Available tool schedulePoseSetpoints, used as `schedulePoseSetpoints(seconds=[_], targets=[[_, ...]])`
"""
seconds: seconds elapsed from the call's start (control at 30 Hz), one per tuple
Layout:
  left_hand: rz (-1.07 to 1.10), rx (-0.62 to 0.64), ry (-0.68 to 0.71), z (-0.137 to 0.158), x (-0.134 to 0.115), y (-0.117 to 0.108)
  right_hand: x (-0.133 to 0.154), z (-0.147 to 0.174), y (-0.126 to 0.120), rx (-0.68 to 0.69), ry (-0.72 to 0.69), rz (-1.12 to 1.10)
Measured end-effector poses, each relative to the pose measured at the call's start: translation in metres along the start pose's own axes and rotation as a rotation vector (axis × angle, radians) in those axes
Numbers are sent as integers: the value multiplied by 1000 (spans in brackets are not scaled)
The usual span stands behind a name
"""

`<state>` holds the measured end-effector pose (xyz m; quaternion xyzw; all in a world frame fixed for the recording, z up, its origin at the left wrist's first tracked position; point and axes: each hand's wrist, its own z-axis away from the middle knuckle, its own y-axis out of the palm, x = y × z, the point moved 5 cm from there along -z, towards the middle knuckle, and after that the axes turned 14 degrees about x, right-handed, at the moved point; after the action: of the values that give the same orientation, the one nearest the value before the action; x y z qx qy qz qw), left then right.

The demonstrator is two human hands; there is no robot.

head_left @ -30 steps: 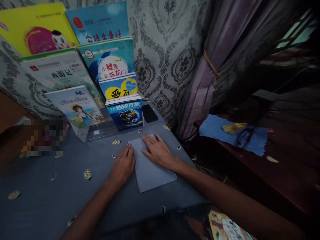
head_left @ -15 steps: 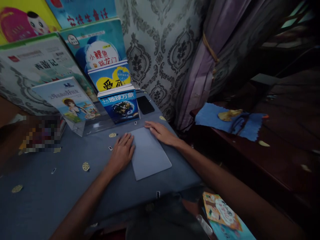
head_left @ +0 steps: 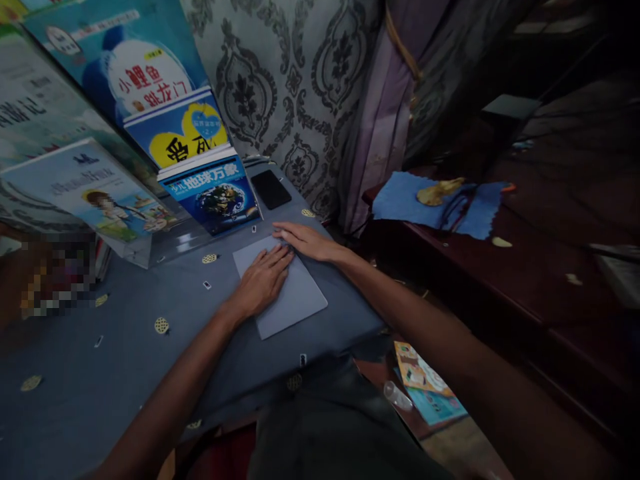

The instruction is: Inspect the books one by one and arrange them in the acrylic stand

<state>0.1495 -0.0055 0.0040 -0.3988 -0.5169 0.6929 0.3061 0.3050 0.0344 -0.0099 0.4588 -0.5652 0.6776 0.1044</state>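
Observation:
A pale, plain rectangular sheet or thin booklet (head_left: 294, 305) with a rounded corner lies flat on the cloth-covered table (head_left: 210, 360). Across its upper left part rests my left hand (head_left: 263, 279), palm down with the fingers stretched out. My right hand (head_left: 306, 241) lies at its far right corner, fingers extended and flat; the fingertips of both hands are close together. Just beyond them stands a blue book with a globe on the cover (head_left: 217, 197), and behind my right hand lies a black phone (head_left: 271, 189).
A clear rack (head_left: 137, 250) holds several upright picture books at the left. Further left is a blurred-out patch beside a dark arm-like shape. On the dark red bench (head_left: 480, 267) at the right lies a blue cloth (head_left: 400, 199). Books (head_left: 425, 393) and a clear bottle (head_left: 398, 396) sit low beside my lap.
My left hand has moved from the left edge of the pale sheet onto its surface, nearer my right hand. The view has shifted, so the surroundings appear further left and higher.

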Motion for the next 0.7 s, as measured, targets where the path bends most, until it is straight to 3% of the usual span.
schedulePoseSetpoints(seconds=[0.53, 0.7], targets=[[20, 122, 264, 26, -70, 8, 5, 6, 1, -31, 5, 52], [122, 115, 288, 29, -70, 3, 6, 5, 3, -4, 41, 84]])
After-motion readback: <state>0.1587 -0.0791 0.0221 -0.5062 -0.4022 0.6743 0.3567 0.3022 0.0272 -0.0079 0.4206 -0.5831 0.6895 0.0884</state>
